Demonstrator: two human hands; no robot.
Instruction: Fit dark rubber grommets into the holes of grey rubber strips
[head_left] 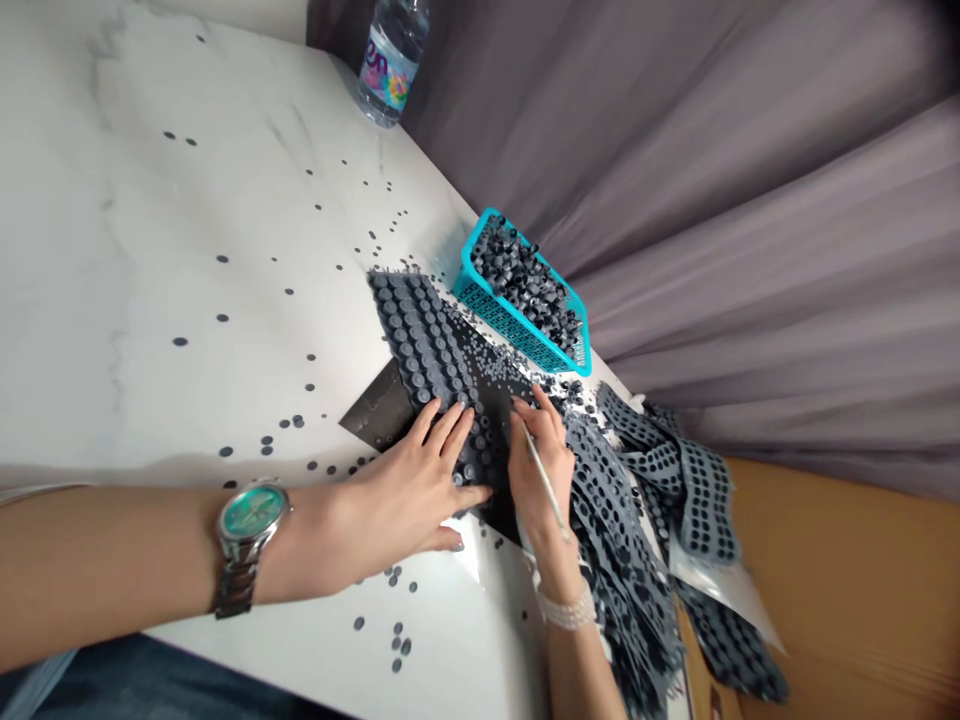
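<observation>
Press the open left hand (405,490) flat on the grey dotted rubber sheet (420,340) lying on the marble desk (150,300) beside the teal basket (517,300), with the right hand (536,455) gripping a thin white pick (551,500) close against the dots.

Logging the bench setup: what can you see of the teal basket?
The teal basket is a shallow rectangular open-top bin of what looks like moulded plastic, with a solid rim and lattice-perforated walls. It is heaped with dark grey tube-like pieces, some rising to or above the rim. It sits on the white marble-patterned table, near the table's far edge, in front of a grey curtain. A studded grey sheet lies just beside it; whether they touch cannot be told.
</observation>
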